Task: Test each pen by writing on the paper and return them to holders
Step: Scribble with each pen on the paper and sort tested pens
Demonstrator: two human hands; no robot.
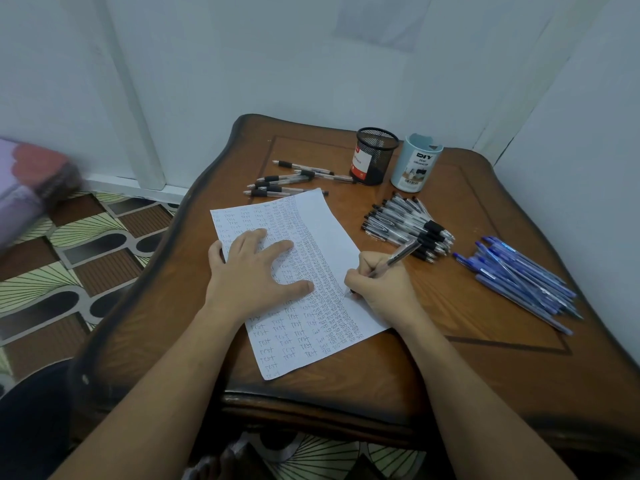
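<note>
The left hand [256, 271] lies flat on the left half of the paper [329, 230], fingers spread, so its grip is open and it only presses the sheet on the bench [485, 358]. The paper is almost full of small "test" words; only a narrow strip along its right edge is blank. Just behind the far edge of the paper lie a few loose black pens [287, 178], and one seems to go partly under the sheet.

At the right edge of the paper, the right hand [381, 289] has its grip closed around a pen [398, 254], with the tip on the blank strip. Behind the paper to the right stand the mesh holder [374, 155] and the light blue holder [415, 164]; both look empty. Right of the paper lie a black pen pile [408, 223] and, further right, a blue pen pile [519, 278].

I think the risks are these: the tip may run off the paper and mark the wood, because little space remains; the sheet may slide if the left hand lifts; and tested and untested pens may be mixed, because the piles lie close together.
</note>
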